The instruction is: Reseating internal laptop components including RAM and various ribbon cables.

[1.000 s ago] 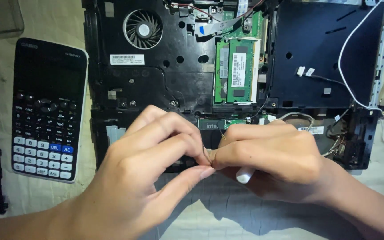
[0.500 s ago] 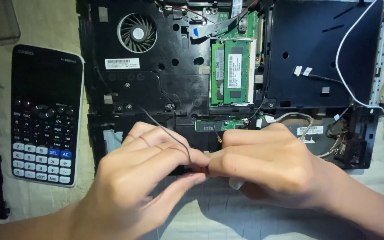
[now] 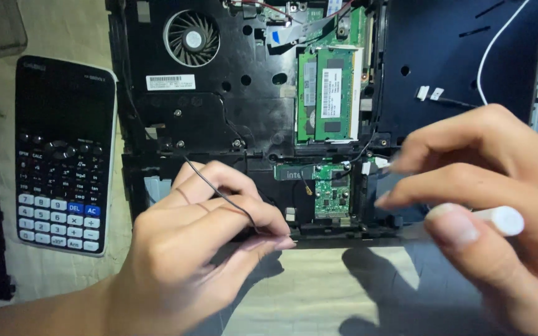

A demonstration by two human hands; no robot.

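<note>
Left hand (image 3: 200, 249) pinching thin black wire (image 3: 219, 193)

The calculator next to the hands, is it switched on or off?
Off, it seems: the calculator lies flat left of the opened laptop, and its screen is dark and blank.

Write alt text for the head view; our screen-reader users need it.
A left hand pinches a thin black wire over an opened black laptop chassis, while the right hand holds a white cylindrical tool. Green memory modules, a round cooling fan and a dark scientific calculator are visible.
</note>
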